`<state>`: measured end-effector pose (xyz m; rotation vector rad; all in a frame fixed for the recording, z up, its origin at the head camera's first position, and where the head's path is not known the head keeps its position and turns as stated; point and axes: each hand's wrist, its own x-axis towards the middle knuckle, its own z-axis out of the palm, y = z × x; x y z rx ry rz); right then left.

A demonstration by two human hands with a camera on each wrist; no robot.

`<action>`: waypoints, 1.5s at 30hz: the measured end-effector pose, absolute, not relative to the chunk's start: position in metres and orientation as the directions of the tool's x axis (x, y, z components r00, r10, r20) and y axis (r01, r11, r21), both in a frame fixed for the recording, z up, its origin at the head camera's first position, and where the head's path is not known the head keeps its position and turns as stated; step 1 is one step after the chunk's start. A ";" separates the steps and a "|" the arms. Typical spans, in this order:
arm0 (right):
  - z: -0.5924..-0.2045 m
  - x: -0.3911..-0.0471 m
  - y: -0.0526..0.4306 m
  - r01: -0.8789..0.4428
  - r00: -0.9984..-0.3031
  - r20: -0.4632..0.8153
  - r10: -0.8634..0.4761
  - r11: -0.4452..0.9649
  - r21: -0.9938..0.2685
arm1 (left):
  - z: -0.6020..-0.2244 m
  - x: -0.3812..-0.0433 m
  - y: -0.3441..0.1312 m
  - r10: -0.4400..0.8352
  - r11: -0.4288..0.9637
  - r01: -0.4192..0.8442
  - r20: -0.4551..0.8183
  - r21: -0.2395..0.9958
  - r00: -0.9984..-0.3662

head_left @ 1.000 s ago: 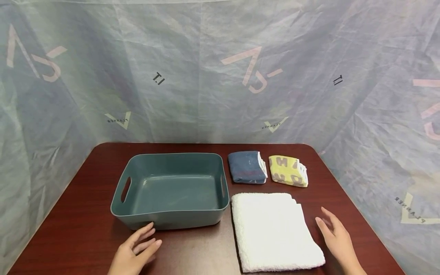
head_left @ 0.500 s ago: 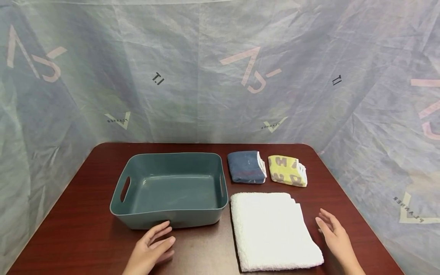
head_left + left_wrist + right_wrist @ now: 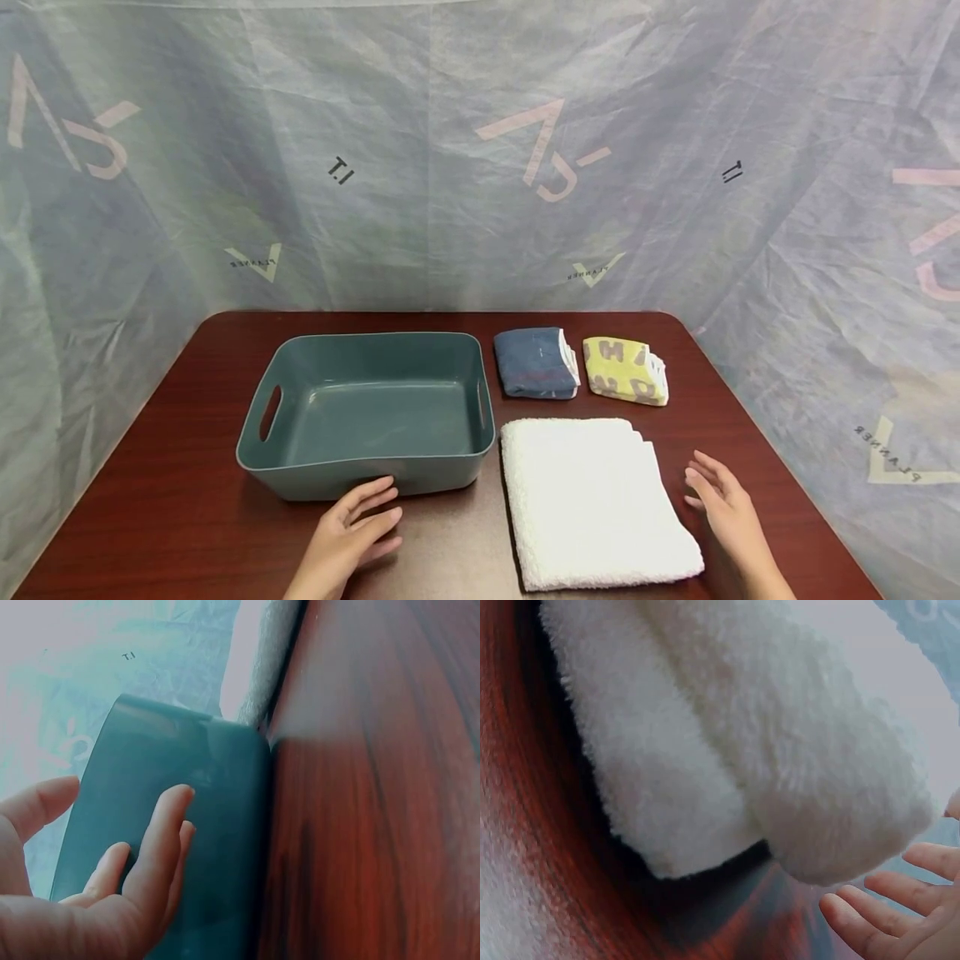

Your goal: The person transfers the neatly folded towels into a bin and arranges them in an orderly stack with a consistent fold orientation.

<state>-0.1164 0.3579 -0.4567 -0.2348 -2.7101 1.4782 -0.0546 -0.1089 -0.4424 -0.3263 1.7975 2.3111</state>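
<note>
A folded white towel point(image 3: 592, 504) lies on the table at the front right; its thick folded layers fill much of the right wrist view. My right hand point(image 3: 723, 508) is just to the right of it, fingers relaxed and holding nothing. My left hand point(image 3: 348, 529) hovers in front of the dark green plastic bin point(image 3: 337, 483), fingers loosely spread and nothing in them. In the left wrist view the fingers point(image 3: 161, 840) overlap the outer wall of the bin point(image 3: 217, 772). The bin has handle holes at both ends and its inside is bare.
Behind the white towel lie a folded blue cloth point(image 3: 534, 364) and a folded yellow cloth with grey lettering point(image 3: 618, 371). The dark red table point(image 3: 150, 500) is bounded by grey printed sheeting point(image 3: 435, 167) at the back and sides.
My left hand has moved right along the front of the bin. The right hand has barely shifted. Bin, towel and cloths keep their places.
</note>
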 end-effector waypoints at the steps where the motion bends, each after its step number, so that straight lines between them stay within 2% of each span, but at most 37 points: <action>1: -0.457 -0.117 0.358 0.116 -0.987 -0.040 0.155 0.523 -0.844 | -0.442 -0.055 -0.108 0.023 -0.245 -0.291 -0.294 0.925 -0.955; 8: -0.456 -0.119 0.355 0.176 -0.980 -0.110 0.165 0.467 -0.866 | -0.442 -0.056 -0.099 0.035 -0.256 -0.316 -0.317 0.914 -0.948; 16: -0.458 -0.123 0.354 0.169 -0.982 -0.108 0.156 0.453 -0.875 | -0.446 -0.060 -0.087 0.014 -0.267 -0.294 -0.302 0.918 -0.953; 30: -0.456 -0.124 0.356 0.203 -0.977 -0.152 0.150 0.427 -0.881 | -0.452 -0.067 -0.063 0.079 -0.285 -0.254 -0.241 0.924 -0.967; 45: -0.455 -0.124 0.356 0.256 -0.965 -0.207 0.164 0.395 -0.882 | -0.463 -0.075 -0.034 0.105 -0.250 -0.297 -0.279 0.922 -0.954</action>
